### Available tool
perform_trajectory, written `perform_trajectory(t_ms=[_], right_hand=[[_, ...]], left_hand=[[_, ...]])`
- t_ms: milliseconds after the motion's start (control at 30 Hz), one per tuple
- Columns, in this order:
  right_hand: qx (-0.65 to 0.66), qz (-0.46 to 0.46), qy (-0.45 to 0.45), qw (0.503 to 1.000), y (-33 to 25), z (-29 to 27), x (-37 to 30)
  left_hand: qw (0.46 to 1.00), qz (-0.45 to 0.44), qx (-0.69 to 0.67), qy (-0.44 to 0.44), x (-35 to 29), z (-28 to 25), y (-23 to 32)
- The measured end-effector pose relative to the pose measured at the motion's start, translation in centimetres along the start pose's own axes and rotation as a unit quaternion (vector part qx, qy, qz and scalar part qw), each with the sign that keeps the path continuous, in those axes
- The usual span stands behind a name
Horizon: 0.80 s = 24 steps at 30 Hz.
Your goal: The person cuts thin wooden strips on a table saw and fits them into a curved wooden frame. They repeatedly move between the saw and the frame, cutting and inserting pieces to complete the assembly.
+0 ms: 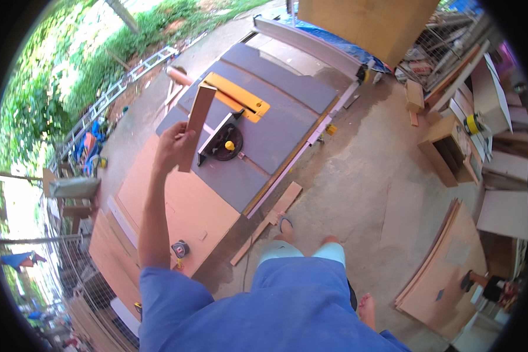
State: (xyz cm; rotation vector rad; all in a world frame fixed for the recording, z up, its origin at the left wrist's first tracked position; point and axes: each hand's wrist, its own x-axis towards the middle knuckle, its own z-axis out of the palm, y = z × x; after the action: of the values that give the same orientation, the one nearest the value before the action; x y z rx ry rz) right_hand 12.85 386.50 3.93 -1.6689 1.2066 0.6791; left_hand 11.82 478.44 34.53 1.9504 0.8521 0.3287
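My left hand (173, 144) is closed round a narrow flat wood strip (200, 111), held up above the left side of a table saw (258, 144). The strip tilts, its upper end overlapping the yellow insert plate (240, 98) in the view. Just right of the strip, a mitre gauge (226, 141) with a yellow knob sits on the grey saw top. My right hand (366, 308) hangs low beside my body, small in view, its fingers loosely apart with nothing visible in them.
A tape measure (180, 249) lies on the wooden board (202, 220) beside the saw. A long rip fence (311, 44) crosses the saw's far end. Scrap wood strips (267, 223) lie on the floor near my feet. Stacked panels (443, 270) and a wooden box (449, 151) stand at right.
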Motion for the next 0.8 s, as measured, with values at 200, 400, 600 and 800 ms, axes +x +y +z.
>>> perform_trajectory(t_ms=[200, 400, 600, 800], right_hand=[[-0.09, -0.431, 0.005, 0.898, -8.2, 5.7, -7.1], [0.172, -0.459, 0.0, 0.872, -12.4, -7.6, -22.3], [0.139, -0.525, 0.028, 0.839, -9.5, -26.3, -25.5], [0.065, -0.37, 0.154, 0.914, -2.0, -43.6, -17.9]], left_hand=[[0.972, 0.115, -0.164, -0.124, -7.3, 18.9, 17.6], [0.887, 0.203, -0.113, -0.399, -24.1, 44.7, 30.4], [0.828, 0.05, -0.264, -0.493, -41.1, 61.3, 35.9], [0.77, 0.078, -0.21, -0.598, -48.8, 80.3, 43.0]])
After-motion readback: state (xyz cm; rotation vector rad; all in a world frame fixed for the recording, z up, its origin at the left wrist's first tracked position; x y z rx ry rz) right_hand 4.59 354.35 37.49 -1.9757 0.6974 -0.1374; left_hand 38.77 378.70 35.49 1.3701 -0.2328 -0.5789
